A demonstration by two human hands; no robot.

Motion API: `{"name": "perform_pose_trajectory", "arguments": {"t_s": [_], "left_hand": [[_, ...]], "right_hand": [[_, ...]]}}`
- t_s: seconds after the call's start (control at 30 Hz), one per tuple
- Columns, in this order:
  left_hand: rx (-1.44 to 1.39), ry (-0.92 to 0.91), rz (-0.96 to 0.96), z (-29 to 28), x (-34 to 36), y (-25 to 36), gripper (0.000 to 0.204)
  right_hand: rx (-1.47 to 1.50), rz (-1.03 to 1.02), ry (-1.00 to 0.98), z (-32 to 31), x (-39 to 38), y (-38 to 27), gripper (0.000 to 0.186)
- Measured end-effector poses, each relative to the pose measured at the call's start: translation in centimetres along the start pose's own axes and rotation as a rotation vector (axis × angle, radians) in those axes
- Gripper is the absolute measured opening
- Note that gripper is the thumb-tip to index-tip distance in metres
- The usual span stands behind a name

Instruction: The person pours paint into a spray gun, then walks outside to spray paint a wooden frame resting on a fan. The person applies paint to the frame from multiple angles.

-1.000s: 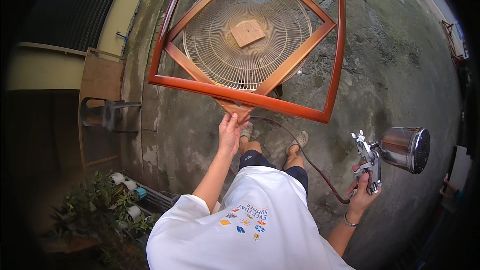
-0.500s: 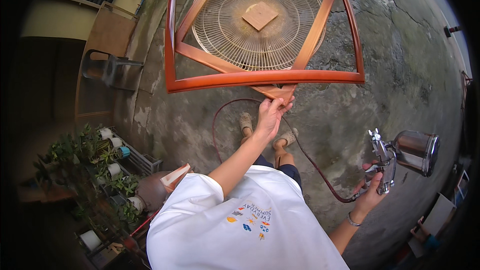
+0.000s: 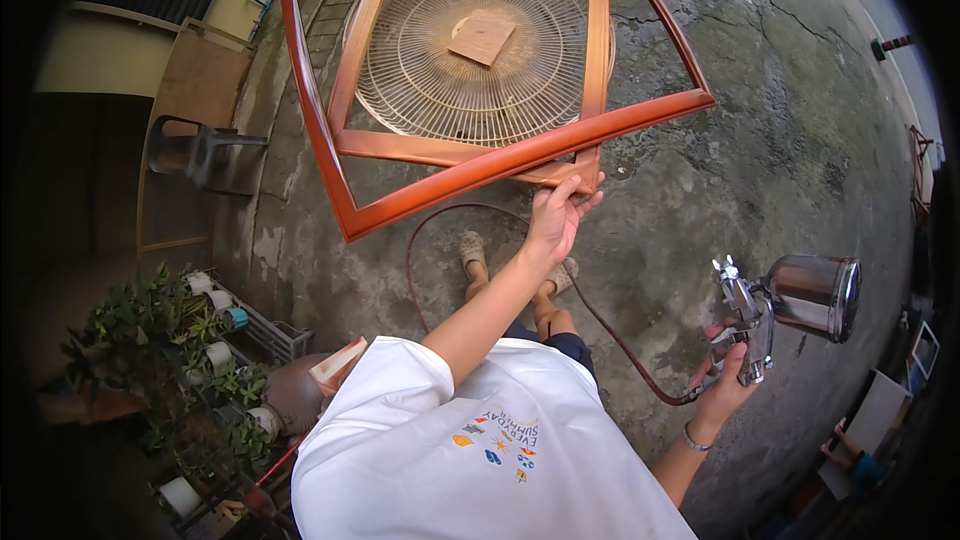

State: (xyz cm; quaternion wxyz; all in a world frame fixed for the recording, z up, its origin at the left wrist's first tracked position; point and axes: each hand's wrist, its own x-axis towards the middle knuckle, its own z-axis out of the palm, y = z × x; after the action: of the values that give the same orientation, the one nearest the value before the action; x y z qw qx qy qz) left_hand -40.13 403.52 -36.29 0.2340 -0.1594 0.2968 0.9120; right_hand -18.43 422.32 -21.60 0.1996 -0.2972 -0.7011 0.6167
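Note:
My left hand (image 3: 560,224) is closed around the near corner of a light brown wooden frame (image 3: 410,147). Above it lies a larger, glossy reddish-brown frame (image 3: 530,153), turned at an angle to it. Beneath both is a round wire fan guard (image 3: 420,75) with a square wood piece (image 3: 483,37) at its middle. Off to the right, my right hand (image 3: 728,392) grips a metal spray gun (image 3: 742,302) by its handle. The gun's shiny cup (image 3: 815,297) points right, away from the frames. A dark red hose (image 3: 622,343) runs from the handle.
Cracked concrete floor (image 3: 800,170) surrounds my feet, and the hose loops across it near my clogs (image 3: 472,252). Potted plants (image 3: 170,340) stand on a rack at lower left. A dark plastic chair (image 3: 205,152) is by the left wall, beside a brown board (image 3: 200,75).
Both wooden frames have turned counterclockwise, the reddish one's right end moving away and its left end coming nearer. My left hand stays on the corner; my right hand keeps the spray gun.

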Motion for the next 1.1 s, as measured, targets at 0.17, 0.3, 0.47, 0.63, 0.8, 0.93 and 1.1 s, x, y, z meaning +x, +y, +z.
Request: {"name": "perform_pose_trajectory", "arguments": {"t_s": [0.17, 0.3, 0.47, 0.63, 0.8, 0.93, 1.1], "left_hand": [[0.024, 0.058, -0.002, 0.4, 0.3, 0.1, 0.036], [0.025, 0.051, 0.006, 0.1, 0.6, -0.2, 0.038], [0.031, 0.078, 0.000, 0.2, 0.7, -0.7, 0.037], [0.057, 0.077, 0.010, 0.4, 0.7, -0.8, 0.036], [0.053, 0.084, 0.006, 0.4, 0.6, -1.1, 0.037], [0.032, 0.090, 0.008, 0.4, 0.7, -1.0, 0.036], [-0.006, 0.077, 0.026, -0.2, 0.5, -1.4, 0.037]], "right_hand": [[0.004, 0.029, -0.025, 0.1, -0.1, -0.4, 0.046], [-0.005, 0.033, -0.020, 0.0, -0.1, -0.2, 0.047], [0.006, 0.034, -0.049, -0.1, 0.0, -0.4, 0.048], [0.034, 0.029, -0.052, -0.2, 0.2, -0.2, 0.048], [0.025, 0.021, -0.060, 0.1, 0.2, -0.7, 0.049], [0.015, 0.033, -0.063, 0.1, 0.1, -0.8, 0.049], [0.014, 0.028, -0.063, 0.0, -0.4, -1.1, 0.050]]}}
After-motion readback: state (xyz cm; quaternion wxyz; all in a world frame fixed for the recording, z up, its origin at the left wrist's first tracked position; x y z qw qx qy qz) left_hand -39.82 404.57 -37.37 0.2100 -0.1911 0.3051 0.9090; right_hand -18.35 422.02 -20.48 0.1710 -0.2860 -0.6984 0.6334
